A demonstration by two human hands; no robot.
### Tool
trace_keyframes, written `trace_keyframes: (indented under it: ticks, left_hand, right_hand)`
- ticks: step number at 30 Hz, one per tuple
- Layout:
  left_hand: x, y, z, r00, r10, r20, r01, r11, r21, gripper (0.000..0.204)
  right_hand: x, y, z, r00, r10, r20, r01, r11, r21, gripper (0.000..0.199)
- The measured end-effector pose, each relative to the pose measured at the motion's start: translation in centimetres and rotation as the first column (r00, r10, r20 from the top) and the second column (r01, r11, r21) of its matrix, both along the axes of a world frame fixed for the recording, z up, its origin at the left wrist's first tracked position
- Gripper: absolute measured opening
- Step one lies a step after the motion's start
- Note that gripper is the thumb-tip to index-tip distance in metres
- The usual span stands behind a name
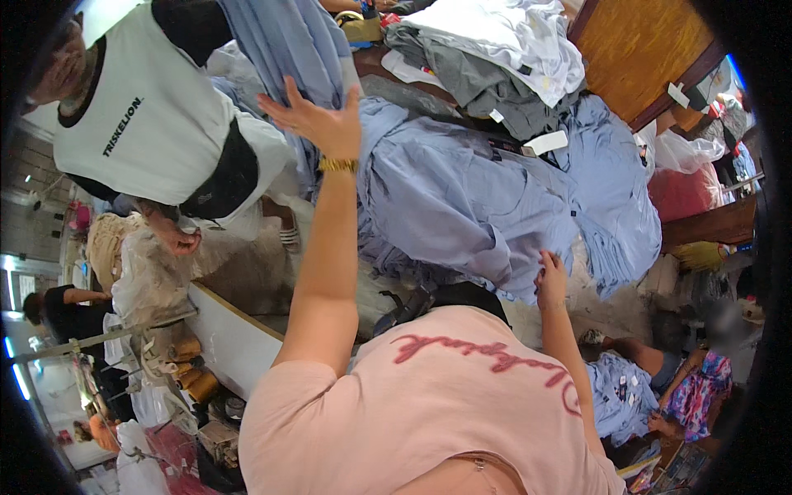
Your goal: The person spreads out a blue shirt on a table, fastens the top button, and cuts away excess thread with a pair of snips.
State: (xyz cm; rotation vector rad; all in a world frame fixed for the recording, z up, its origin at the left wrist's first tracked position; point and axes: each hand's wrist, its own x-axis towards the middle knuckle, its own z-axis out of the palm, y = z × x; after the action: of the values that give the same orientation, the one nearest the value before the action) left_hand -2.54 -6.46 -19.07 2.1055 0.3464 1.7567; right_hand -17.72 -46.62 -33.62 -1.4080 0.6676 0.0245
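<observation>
My left hand (318,124), with a gold watch at its wrist, is raised with the fingers spread, and I see nothing held in it. Just behind it hangs a length of light blue cloth (289,49), which runs up past a co-worker's dark sleeve. My right hand (551,282) is closed at the near edge of a light blue garment (470,206), its fingertips pinched on the fabric. That garment lies crumpled over a heap of similar pieces. A pale tag (545,143) rests on the heap.
A co-worker in a white shirt (157,115) stands close at my left. Grey and white garments (503,49) are stacked at the far side. A wooden board (643,49) rises at far right. Thread cones (190,363) and a white tabletop (235,330) are at lower left.
</observation>
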Motion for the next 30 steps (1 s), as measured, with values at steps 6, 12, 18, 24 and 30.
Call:
trace_keyframes:
  ticks: [6,12,18,24,30]
  left_hand:
    - [6.6,7.1,0.8,0.841,-0.54,0.025,0.481,0.726,-0.492,0.081]
    - [-2.6,6.2,3.1,0.74,-0.646,0.189,0.668,0.672,-0.32,0.051]
    - [-9.4,0.1,6.8,0.415,-0.909,0.048,0.904,0.405,-0.138,0.048]
    - [-10.9,-7.4,7.4,-0.08,-0.968,-0.238,0.984,-0.038,-0.175,0.045]
    - [-12.1,-13.5,11.9,-0.436,-0.812,-0.387,0.894,-0.342,-0.29,0.041]
  right_hand:
    - [-4.0,-3.4,-1.1,0.987,-0.163,-0.003,0.161,0.971,0.175,0.015]
    - [-13.7,-11.1,-3.4,0.908,-0.417,-0.023,0.418,0.908,0.029,0.015]
    - [-19.3,-12.8,-3.0,0.774,-0.633,0.006,0.631,0.773,-0.067,0.012]
    - [-16.8,-10.2,6.4,0.606,-0.68,0.413,0.771,0.63,-0.093,0.012]
    - [-13.4,-6.0,20.3,0.436,-0.043,0.899,0.702,0.641,-0.31,0.044]
